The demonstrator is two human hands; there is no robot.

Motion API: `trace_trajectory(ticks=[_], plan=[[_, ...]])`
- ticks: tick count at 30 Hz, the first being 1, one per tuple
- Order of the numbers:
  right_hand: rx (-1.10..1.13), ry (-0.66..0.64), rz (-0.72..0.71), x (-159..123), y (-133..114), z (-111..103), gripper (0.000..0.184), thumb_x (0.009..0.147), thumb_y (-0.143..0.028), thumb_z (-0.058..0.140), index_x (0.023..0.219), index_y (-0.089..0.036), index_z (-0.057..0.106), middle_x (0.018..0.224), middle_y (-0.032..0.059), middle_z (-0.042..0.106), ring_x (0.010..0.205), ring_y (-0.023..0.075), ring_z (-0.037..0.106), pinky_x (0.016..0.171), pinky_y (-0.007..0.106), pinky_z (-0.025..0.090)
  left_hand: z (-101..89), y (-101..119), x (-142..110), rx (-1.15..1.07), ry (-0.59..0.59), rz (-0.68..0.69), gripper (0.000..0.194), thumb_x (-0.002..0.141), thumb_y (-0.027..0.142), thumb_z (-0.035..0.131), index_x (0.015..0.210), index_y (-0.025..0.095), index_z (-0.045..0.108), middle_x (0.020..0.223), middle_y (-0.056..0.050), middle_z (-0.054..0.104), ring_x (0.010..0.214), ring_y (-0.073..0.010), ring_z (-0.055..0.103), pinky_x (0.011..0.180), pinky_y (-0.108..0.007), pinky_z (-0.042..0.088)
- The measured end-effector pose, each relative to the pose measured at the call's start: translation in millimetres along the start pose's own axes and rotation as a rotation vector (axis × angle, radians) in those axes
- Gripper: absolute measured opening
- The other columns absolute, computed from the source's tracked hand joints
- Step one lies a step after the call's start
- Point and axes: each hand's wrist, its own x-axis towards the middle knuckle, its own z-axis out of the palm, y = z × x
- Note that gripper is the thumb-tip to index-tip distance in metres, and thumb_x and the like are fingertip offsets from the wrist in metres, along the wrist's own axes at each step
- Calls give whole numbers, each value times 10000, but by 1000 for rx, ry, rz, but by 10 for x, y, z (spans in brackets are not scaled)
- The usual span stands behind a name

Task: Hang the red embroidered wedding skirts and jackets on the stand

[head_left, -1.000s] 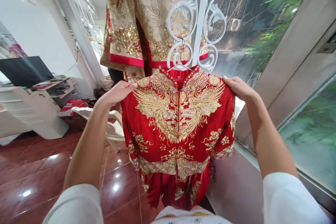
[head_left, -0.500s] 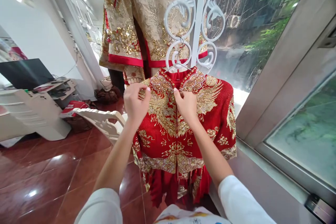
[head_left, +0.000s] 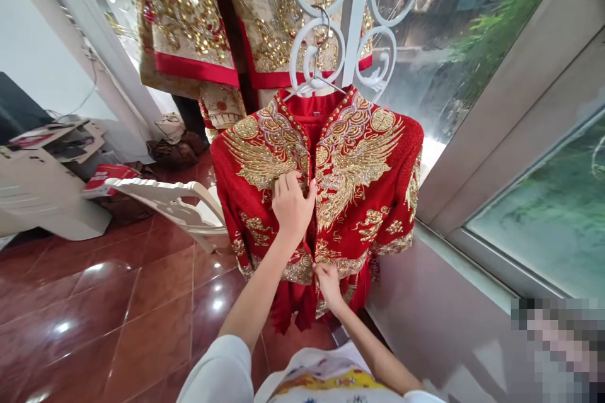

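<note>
A red jacket (head_left: 363,201) with gold bird embroidery hangs on a thin metal hanger (head_left: 320,63), its collar and upper front parted. My left hand (head_left: 293,206) is on the chest beside the front opening, fingers curled over the embroidery and thumb at the edge of the cloth. Lower down, my right hand (head_left: 329,284) pinches the front edge near the gold-trimmed hem. Beneath the jacket hangs red cloth (head_left: 295,305) with a jagged lower edge. What lies under my fingertips is hidden.
A white scrollwork stand (head_left: 350,44) bears the hanger. Behind it hangs a cream-and-gold garment (head_left: 189,25) with red trim. A white chair (head_left: 170,198) stands to the left, a metal-framed window (head_left: 515,113) to the right. Red tiles (head_left: 155,302) cover the floor.
My right hand has moved from the collar down to the hem. My left hand has moved right and down to the front opening. The collar now stands wider apart, and the view has shifted.
</note>
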Motion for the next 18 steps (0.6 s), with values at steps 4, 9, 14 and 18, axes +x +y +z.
trace_trajectory(ticks=[4, 9, 14, 18], plan=[[-166, 54, 83, -349, 485, -319, 365, 700, -409, 452, 403, -211, 377, 402, -1, 380, 431, 134, 373, 481, 275, 308, -124, -120, -150, 37, -68, -17, 107, 856, 286, 483, 870, 189, 523, 811, -65, 593, 753, -208, 562, 604, -285, 361], [-626, 257, 289, -561, 117, -1522, 238, 713, -361, 506, 541, -208, 567, 586, 116, 570, 572, 269, 565, 569, 377, 378, -894, -705, 25, 193, -60, -45, 108, 825, 237, 487, 721, 211, 488, 687, -29, 558, 623, -182, 514, 569, -273, 327], [-965, 864, -95, -273, -1137, -1544, 647, 841, -459, 365, 1368, -84, 376, 1255, 290, 490, 1157, 403, 486, 839, 543, 414, -1253, -1246, 747, 382, 144, -112, 191, 837, 267, 458, 976, 171, 546, 779, -58, 606, 673, -216, 548, 638, -297, 364], [-1045, 746, -639, 340, -1824, -904, 963, 731, -525, 588, 1455, -66, 150, 1486, 298, 84, 1367, 470, 50, 990, 700, 129, -1118, -1413, 1112, 380, 104, 14, 498, 776, 488, 573, 1155, 168, 531, 958, -70, 657, 792, -239, 593, 684, -285, 375]])
